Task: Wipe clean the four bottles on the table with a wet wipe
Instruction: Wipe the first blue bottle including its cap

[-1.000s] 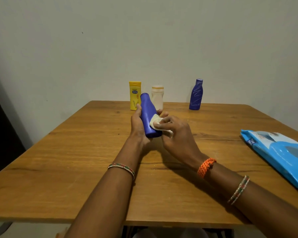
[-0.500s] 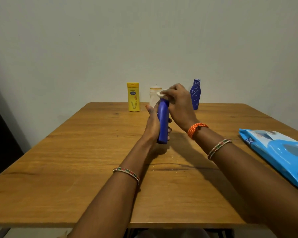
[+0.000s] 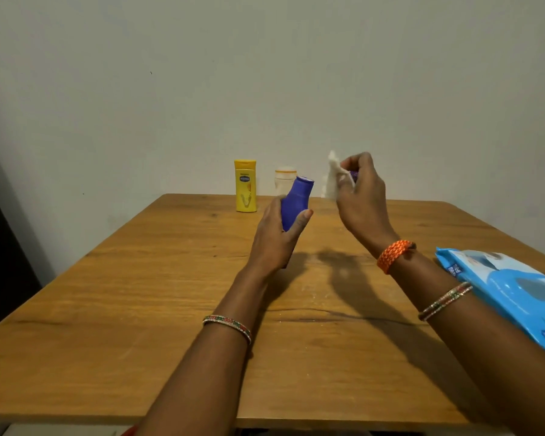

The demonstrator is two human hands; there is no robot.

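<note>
My left hand (image 3: 277, 237) grips a blue bottle (image 3: 296, 201) round its body and holds it tilted above the table, neck up and away from me. My right hand (image 3: 362, 196) is raised to the right of it, apart from the bottle, and pinches a crumpled white wet wipe (image 3: 332, 179). A yellow bottle (image 3: 245, 186) and a white bottle (image 3: 284, 180) stand upright at the table's far edge. A second blue bottle (image 3: 355, 175) is almost wholly hidden behind my right hand.
The wooden table (image 3: 139, 309) runs up to a plain wall. A blue pack of wet wipes (image 3: 516, 291) lies flat at the right edge beside my right forearm. A dark object borders the left side.
My right hand has lifted the wipe off the top of the blue bottle and moved it to the right. My left hand still grips the bottle, now tilted.
</note>
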